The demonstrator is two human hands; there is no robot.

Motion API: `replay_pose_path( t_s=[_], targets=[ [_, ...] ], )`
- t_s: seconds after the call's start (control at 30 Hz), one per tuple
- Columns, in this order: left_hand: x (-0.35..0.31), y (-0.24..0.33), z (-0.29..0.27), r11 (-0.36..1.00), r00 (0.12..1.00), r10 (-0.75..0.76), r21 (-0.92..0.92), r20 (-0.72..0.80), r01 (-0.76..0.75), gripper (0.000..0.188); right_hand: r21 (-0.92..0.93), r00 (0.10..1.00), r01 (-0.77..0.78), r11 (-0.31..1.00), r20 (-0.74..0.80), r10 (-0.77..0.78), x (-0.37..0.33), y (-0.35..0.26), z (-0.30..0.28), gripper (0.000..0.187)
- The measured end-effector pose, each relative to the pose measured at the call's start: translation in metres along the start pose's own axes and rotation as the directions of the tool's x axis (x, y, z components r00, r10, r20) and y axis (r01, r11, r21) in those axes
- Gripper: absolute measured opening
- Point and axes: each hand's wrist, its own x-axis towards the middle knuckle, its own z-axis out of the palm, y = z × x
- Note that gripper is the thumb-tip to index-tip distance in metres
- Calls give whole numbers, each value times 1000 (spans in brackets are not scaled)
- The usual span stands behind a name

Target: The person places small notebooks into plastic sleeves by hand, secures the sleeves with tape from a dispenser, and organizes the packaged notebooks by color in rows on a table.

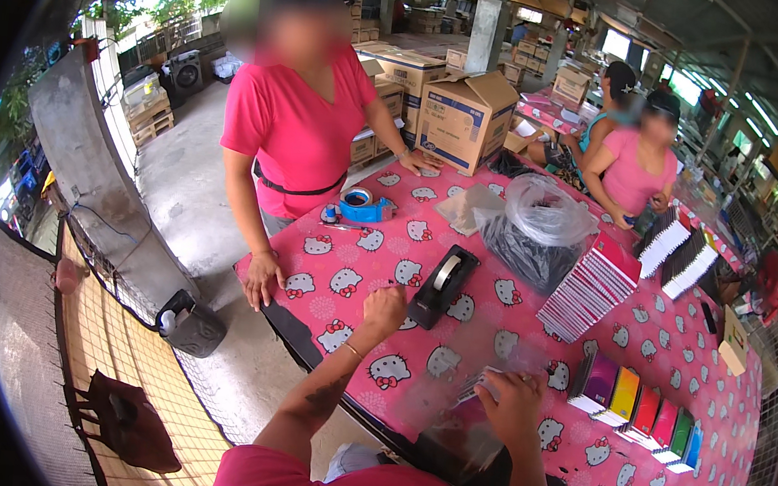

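My left hand (385, 309) is closed above the table, just left of a black tape dispenser (443, 287) with a roll of tape in it. Whatever its fingers may hold is too small to make out. Over the table's near edge, my right hand (512, 404) has its fingers curled on a clear plastic bag (449, 401). The bag spreads out flat between my two arms, and the patterned cloth shows through it. What lies inside or under the bag by my right fingers cannot be told clearly.
Right of me stands a row of colourful notebooks (638, 408); farther off is a tall notebook stack (592, 284). Plastic bags (538, 233), a blue tape dispenser (366, 208) and cardboard boxes (463, 115) lie beyond. A co-worker (298, 124) leans on the pink table (323, 307); others sit farther right.
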Motion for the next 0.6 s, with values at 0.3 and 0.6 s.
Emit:
replay_pose_path(
  t_s=[0.3,0.6],
  targets=[
    [-52,107,-42,279,585,801,-943,124,-182,27,52,992,-118,992,-31,120,6,-20,-3,33],
    [-29,104,-33,168,461,882,-855,-92,-491,18,157,893,-233,960,-356,275,-30,10,-23,55]
  ],
)
